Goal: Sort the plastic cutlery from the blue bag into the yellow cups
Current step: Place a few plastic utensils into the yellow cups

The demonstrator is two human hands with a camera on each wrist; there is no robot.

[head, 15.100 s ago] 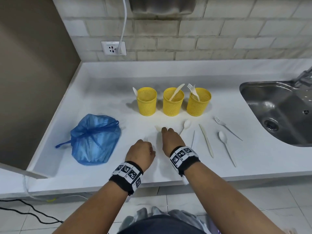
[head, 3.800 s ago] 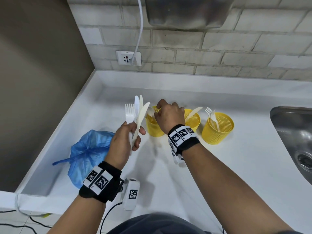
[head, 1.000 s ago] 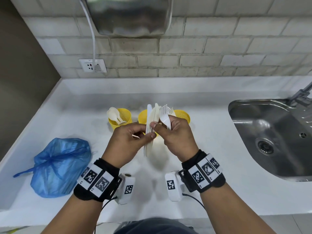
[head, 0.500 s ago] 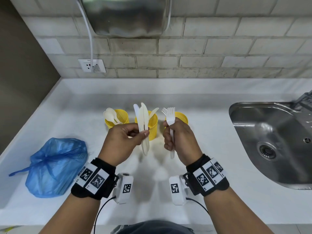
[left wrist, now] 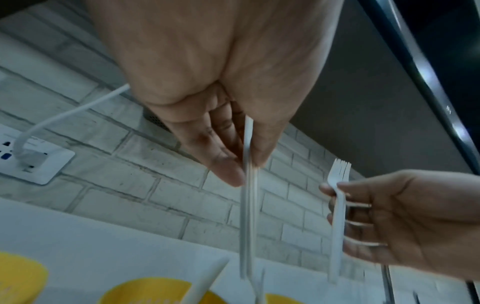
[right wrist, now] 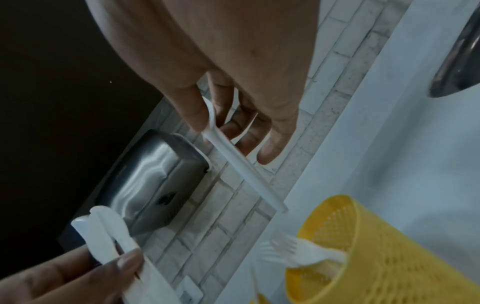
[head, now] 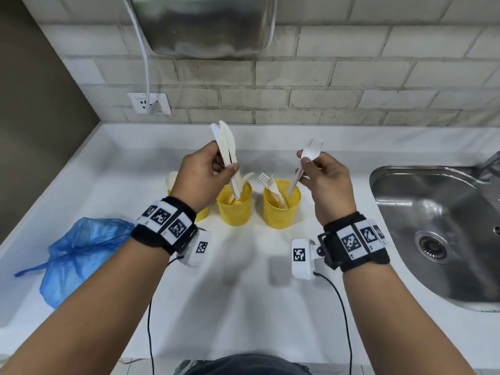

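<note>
Head view: right hand (head: 326, 180) pinching the white plastic fork (head: 303, 165) should lower it handle-first into the right-hand yellow mesh cup (head: 281, 204) (left hand (head: 201, 177) grips two white plastic knives (head: 228, 155)).

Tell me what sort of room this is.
Probably a small kitchenette or washroom counter: a steel sink set into a white countertop, a brick-tiled wall with a socket, and a steel wall-mounted unit above.

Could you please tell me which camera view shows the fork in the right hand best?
The left wrist view: the fork shows whole there, tines up, pinched by the right hand. The head view blurs its tines and shows its handle over the right yellow cup. The right wrist view shows mostly the handle; the tines are hidden behind the fingers.
</note>
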